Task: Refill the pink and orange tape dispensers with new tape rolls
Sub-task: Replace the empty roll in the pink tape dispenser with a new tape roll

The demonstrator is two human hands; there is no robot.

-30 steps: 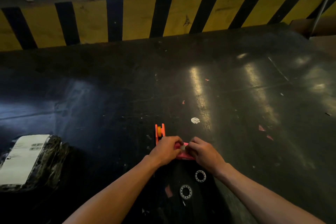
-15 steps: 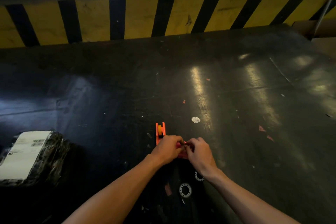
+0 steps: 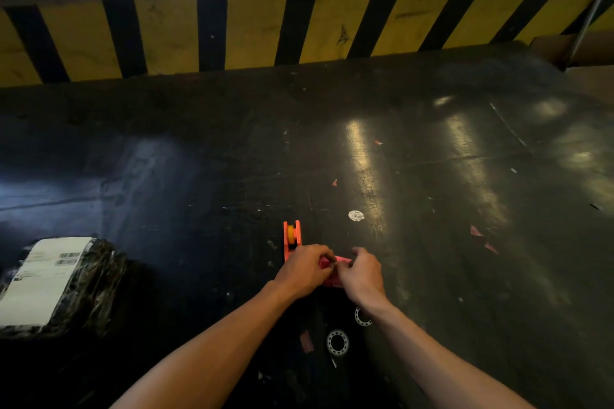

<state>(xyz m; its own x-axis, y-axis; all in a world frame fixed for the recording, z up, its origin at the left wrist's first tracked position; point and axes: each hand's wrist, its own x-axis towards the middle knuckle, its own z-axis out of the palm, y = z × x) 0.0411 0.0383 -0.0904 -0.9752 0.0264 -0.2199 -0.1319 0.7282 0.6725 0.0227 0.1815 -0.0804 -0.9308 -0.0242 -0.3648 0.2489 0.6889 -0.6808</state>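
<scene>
Gripping pink dispenser [image 3: 333, 271]: left hand [image 3: 304, 271], right hand [image 3: 362, 276] | mostly hidden, seemingly flat

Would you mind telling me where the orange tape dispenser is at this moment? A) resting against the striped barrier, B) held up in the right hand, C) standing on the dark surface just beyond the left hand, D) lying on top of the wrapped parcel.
C: the orange tape dispenser stands on the dark surface just beyond the left hand, while both hands work on the pink tape dispenser.
</scene>
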